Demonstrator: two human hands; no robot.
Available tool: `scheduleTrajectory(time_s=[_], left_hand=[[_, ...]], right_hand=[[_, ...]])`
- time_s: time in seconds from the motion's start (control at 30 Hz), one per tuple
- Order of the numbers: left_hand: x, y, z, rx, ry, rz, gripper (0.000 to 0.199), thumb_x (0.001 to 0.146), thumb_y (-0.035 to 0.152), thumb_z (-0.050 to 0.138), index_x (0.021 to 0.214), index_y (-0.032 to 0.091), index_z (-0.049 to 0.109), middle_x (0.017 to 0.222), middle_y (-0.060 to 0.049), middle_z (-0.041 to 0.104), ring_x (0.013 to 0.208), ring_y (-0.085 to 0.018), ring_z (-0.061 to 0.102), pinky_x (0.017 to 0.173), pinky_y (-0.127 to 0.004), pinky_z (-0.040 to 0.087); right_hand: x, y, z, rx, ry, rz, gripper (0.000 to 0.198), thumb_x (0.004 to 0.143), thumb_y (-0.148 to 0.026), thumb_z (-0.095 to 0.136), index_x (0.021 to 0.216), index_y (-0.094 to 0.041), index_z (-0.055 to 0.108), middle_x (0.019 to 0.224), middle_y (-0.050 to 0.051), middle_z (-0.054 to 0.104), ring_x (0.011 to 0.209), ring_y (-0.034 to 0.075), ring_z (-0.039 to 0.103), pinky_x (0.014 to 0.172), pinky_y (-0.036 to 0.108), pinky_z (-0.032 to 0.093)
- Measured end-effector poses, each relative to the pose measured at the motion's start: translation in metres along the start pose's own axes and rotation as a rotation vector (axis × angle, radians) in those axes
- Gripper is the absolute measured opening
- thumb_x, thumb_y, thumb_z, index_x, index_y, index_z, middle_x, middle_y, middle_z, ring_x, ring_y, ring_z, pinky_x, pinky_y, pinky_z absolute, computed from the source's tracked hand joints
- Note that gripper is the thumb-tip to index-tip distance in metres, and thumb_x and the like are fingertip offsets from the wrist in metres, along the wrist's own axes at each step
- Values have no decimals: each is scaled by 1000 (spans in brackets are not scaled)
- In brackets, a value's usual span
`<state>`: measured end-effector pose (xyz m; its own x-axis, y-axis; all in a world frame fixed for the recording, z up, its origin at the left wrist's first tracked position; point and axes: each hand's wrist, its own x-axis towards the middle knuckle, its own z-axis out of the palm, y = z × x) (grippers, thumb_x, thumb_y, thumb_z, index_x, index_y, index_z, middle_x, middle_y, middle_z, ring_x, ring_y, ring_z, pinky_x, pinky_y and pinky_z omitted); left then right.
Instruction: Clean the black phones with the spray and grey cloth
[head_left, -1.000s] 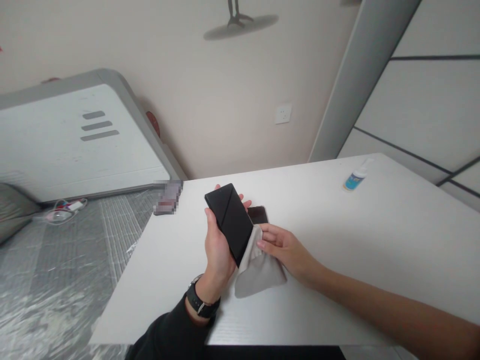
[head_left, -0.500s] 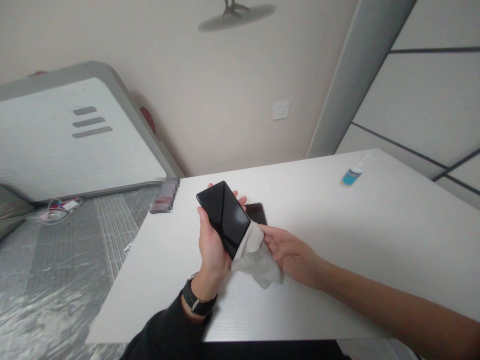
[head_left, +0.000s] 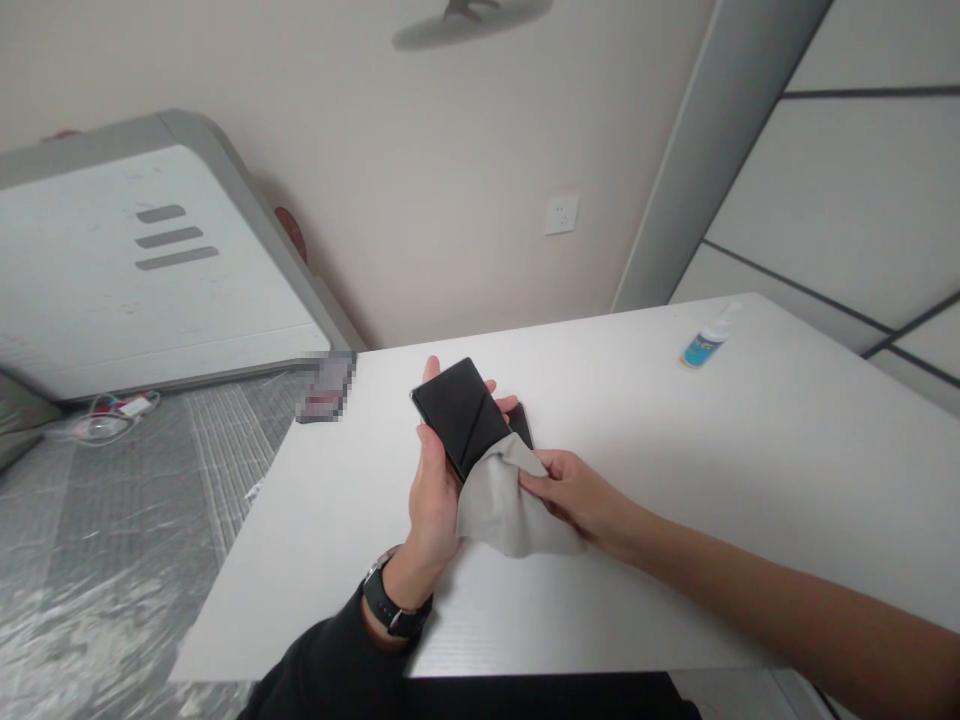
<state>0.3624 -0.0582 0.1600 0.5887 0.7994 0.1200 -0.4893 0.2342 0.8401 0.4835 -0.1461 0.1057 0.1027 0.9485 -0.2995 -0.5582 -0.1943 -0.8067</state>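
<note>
A black smartphone (head_left: pixel 459 412) lies tilted, screen up, in my left hand (head_left: pixel 431 500), whose thumb and fingers wrap its edges. My right hand (head_left: pixel 589 500) pinches a light grey cloth (head_left: pixel 499 500) that drapes over the phone's near end and hides it. Beneath and behind my left fingers, a second dark phone (head_left: pixel 520 425) rests on the white table (head_left: pixel 675 600), partly covered from view. A wristwatch with a black strap (head_left: pixel 394 600) is on my left wrist.
A small spray bottle (head_left: pixel 703 345) with a blue label stands toward the table's far right. At the far left corner lies a pixelated flat item (head_left: pixel 328 388). Behind the table is a wall with a socket (head_left: pixel 561 214); a white panelled headboard (head_left: pixel 150 260) stands left.
The phone and my left hand have shifted slightly right. The cloth now covers more of the phone's near end and is spread wider. The second phone is more hidden.
</note>
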Motion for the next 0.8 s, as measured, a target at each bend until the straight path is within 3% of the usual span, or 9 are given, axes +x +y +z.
scheduleTrajectory(time_s=[0.1,0.27,0.33,0.43,0.53,0.67,0.8], left_hand=[[3,1,-1,-8,32,56,80,89,67,60,158,40,30,129,-8,70,111,-26,71,96,-41,56],[5,3,-1,2,71,100,78,90,67,57,158,39,31,130,-9,69,110,-25,71,97,-40,56],[2,2,-1,25,55,114,80,87,67,62,156,38,35,131,-9,68,108,-25,72,96,-39,57],[-3,3,1,33,37,168,81,83,68,65,154,38,40,130,-9,68,107,-26,72,96,-39,58],[-5,6,4,29,86,255,80,81,70,65,152,41,41,129,-7,68,108,-26,71,95,-38,58],[-4,10,7,36,172,304,74,84,72,61,151,45,42,130,-3,67,113,-26,69,100,-40,55],[-4,12,8,3,179,315,65,89,69,57,149,47,43,131,-1,67,117,-24,67,102,-38,53]], right_hand=[[-3,-5,-1,13,21,12,55,69,-67,82,76,-13,70,64,2,69,50,11,58,49,23,43],[-5,-7,7,104,-134,-40,52,55,-45,98,91,-16,73,78,0,74,71,13,67,69,23,51],[-4,-4,8,75,-167,-23,53,55,-47,98,90,-16,72,78,0,72,70,12,65,67,22,49],[-4,2,4,19,-165,76,52,62,-58,91,80,-14,69,69,-1,67,57,9,56,55,21,40],[-7,1,4,86,-147,141,48,71,-57,86,83,-15,68,71,0,68,59,11,59,58,23,44],[-9,-4,9,211,-169,57,46,67,-32,90,106,-20,68,94,2,74,79,17,69,76,29,51],[-5,0,9,159,-146,-59,40,67,-34,88,101,-19,72,89,3,75,81,18,68,79,29,51]])
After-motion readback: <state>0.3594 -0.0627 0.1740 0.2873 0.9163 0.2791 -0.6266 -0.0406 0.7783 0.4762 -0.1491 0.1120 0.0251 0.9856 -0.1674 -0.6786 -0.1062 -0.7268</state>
